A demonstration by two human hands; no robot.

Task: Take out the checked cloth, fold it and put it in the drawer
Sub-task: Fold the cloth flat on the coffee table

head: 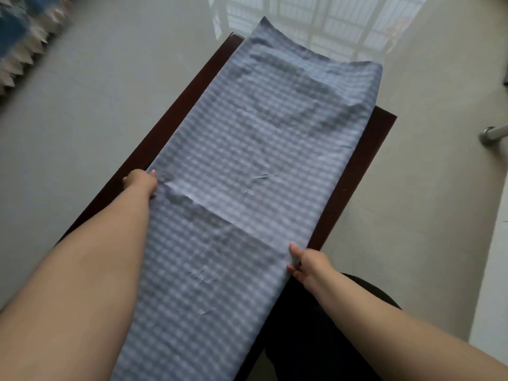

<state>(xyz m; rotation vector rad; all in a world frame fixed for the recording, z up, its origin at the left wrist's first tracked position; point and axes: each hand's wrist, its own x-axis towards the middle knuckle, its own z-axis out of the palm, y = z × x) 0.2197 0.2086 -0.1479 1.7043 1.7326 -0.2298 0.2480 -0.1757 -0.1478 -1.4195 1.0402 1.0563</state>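
The blue-and-white checked cloth [247, 166] lies as a long strip over a dark wooden table [368, 171], overhanging the far end and running down toward me. A folded edge crosses it near the middle. My left hand [141, 182] grips the cloth's left edge at that fold. My right hand [303, 261] pinches the right edge lower down, thumb on top. No drawer is in view.
Pale glossy floor tiles surround the table. A blue patterned rug [24, 31] lies at the top left. A metal fitting [492, 136] sticks in from the right edge, beside a white surface [494, 270]. My dark-clothed legs [316, 339] show below the right hand.
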